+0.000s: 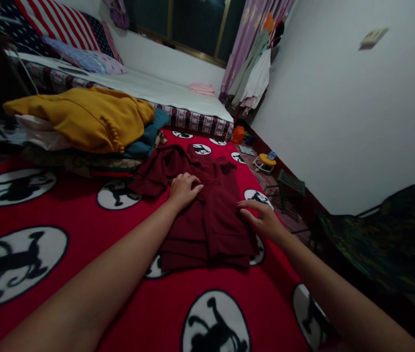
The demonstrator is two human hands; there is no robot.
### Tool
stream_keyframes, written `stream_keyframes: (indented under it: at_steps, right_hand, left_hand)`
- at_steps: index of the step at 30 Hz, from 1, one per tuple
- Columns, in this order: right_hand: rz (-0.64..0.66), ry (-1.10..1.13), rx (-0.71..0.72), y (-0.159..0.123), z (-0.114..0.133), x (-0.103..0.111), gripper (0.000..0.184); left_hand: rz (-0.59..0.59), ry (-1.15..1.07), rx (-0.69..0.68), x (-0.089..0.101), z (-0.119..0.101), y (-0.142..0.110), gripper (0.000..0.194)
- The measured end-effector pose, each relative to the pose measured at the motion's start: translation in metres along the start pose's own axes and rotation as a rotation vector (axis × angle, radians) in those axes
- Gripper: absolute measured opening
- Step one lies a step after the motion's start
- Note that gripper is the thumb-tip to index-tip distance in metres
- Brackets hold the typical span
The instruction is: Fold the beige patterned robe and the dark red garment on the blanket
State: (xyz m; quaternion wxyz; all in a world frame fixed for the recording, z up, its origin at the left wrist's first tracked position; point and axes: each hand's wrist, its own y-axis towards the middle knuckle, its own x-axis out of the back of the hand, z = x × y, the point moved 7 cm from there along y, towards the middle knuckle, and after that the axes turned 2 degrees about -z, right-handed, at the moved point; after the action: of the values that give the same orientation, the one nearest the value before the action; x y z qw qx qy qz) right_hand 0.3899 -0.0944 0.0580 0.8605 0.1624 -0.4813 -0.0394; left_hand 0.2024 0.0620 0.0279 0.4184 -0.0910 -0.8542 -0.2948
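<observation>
A dark maroon garment (207, 210) lies partly folded on a red blanket (93, 225) printed with white ovals and black monkey figures. My left hand (183, 189) rests on the garment's upper middle, fingers curled and pinching a fold of the cloth. My right hand (262, 217) lies on the garment's right edge with its fingers stretched out flat, holding nothing.
A pile of clothes topped by a yellow garment (82, 117) sits at the left. Behind it is a mattress (163, 90) with pillows. On the floor at right stand a small yellow stool (266, 161) and a green stool (290, 183). A dark chair (383, 234) is near right.
</observation>
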Motion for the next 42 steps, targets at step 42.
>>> stream_keyframes:
  at_steps: [42]
  right_hand:
    - [-0.231, -0.006, -0.192, 0.059, 0.029, -0.09, 0.06]
  left_hand:
    - [-0.285, -0.353, 0.432, 0.128, 0.112, -0.047, 0.033]
